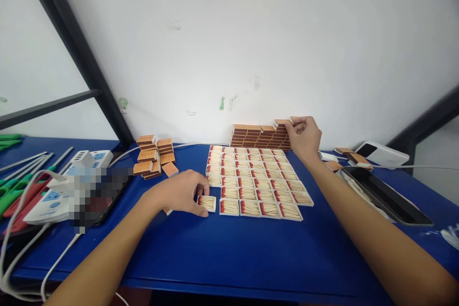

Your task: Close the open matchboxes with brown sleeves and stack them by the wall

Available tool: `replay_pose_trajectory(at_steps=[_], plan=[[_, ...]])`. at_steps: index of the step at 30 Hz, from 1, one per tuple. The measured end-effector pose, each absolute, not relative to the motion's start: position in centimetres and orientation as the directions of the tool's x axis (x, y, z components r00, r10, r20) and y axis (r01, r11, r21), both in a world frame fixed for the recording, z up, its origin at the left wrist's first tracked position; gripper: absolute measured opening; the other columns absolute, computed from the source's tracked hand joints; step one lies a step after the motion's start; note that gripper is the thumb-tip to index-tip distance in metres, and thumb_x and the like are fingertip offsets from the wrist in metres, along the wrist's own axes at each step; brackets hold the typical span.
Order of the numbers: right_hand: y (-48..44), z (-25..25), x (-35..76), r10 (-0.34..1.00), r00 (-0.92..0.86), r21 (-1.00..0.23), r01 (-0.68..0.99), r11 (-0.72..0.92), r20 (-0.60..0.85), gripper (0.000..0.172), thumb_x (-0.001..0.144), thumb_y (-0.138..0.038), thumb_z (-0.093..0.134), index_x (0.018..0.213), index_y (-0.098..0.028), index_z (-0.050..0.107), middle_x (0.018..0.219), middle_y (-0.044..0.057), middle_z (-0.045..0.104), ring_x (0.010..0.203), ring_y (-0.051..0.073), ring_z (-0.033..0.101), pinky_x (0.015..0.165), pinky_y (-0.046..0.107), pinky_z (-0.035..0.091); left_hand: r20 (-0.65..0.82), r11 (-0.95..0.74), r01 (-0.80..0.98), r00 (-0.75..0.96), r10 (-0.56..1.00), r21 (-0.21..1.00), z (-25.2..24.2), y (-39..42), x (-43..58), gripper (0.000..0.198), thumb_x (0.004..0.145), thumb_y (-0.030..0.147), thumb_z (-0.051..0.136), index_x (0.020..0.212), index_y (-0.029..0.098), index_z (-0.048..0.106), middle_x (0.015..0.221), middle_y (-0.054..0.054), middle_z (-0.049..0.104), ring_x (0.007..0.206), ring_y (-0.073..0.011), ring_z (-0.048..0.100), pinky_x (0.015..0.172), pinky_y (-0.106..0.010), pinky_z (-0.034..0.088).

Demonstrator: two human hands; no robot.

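My left hand (186,192) curls around a small white matchbox tray (207,203) filled with red-tipped matches, low over the blue table, thumb and fingers at its sides. Just right of it, rows of similar filled trays (251,177) lie side by side in a block. Behind that block, several layers of orange-and-brown matchbox sleeves (251,136) are stacked against the wall. At the stack's right end my right hand (304,136) is closed at the fingertips on a matchbox sleeve (294,119) on top. Its other fingers are curled.
Loose piles of matchboxes (147,155) stand at the back left, with one lying box (169,169) nearby. Far left are a power strip (53,201), cables and green-handled tools (21,186). On the right lie a dark phone (387,196), a white power bank (383,154) and more matchboxes (359,160).
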State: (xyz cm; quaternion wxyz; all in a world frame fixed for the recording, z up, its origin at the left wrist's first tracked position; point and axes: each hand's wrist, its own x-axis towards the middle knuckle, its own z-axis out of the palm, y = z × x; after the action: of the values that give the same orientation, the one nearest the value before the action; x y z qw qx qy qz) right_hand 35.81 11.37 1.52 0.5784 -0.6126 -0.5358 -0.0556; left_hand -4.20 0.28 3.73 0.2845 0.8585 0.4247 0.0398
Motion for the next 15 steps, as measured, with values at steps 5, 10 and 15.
replay_pose_trajectory(at_steps=[5, 10, 15], plan=[[9.6, 2.1, 34.7, 0.621, 0.278, -0.556, 0.770, 0.313, 0.733, 0.014, 0.091, -0.036, 0.066, 0.092, -0.024, 0.058, 0.067, -0.002, 0.058, 0.063, 0.019, 0.056, 0.069, 0.035, 0.044, -0.119, -0.518, 0.702, 0.642, 0.758, 0.488, 3.4, 0.5, -4.1, 0.033, 0.067, 0.044, 0.088, 0.090, 0.023, 0.077, 0.085, -0.001, 0.072, 0.072, -0.0198, 0.066, 0.058, -0.028, 0.041], [6.0, 2.2, 33.7, 0.650, 0.201, -0.518, 0.784, 0.342, 0.733, 0.018, 0.095, -0.042, 0.064, 0.091, -0.025, 0.061, 0.070, 0.001, 0.061, 0.062, 0.019, 0.054, 0.066, 0.034, 0.045, 0.009, -0.587, 0.683, 0.649, 0.761, 0.435, 3.0, 0.8, -4.0, 0.030, 0.072, 0.042, 0.088, 0.092, 0.023, 0.077, 0.091, -0.003, 0.072, 0.078, -0.0214, 0.066, 0.063, -0.031, 0.043], [3.6, 1.7, 33.4, 0.654, 0.188, -0.503, 0.796, 0.335, 0.733, 0.020, 0.095, -0.045, 0.066, 0.092, -0.025, 0.064, 0.070, 0.001, 0.063, 0.062, 0.019, 0.056, 0.066, 0.034, 0.047, 0.083, -0.630, 0.667, 0.658, 0.749, 0.397, 3.3, 0.7, -3.4, 0.025, 0.075, 0.037, 0.089, 0.091, 0.022, 0.076, 0.092, -0.002, 0.072, 0.076, -0.0201, 0.065, 0.064, -0.031, 0.044]])
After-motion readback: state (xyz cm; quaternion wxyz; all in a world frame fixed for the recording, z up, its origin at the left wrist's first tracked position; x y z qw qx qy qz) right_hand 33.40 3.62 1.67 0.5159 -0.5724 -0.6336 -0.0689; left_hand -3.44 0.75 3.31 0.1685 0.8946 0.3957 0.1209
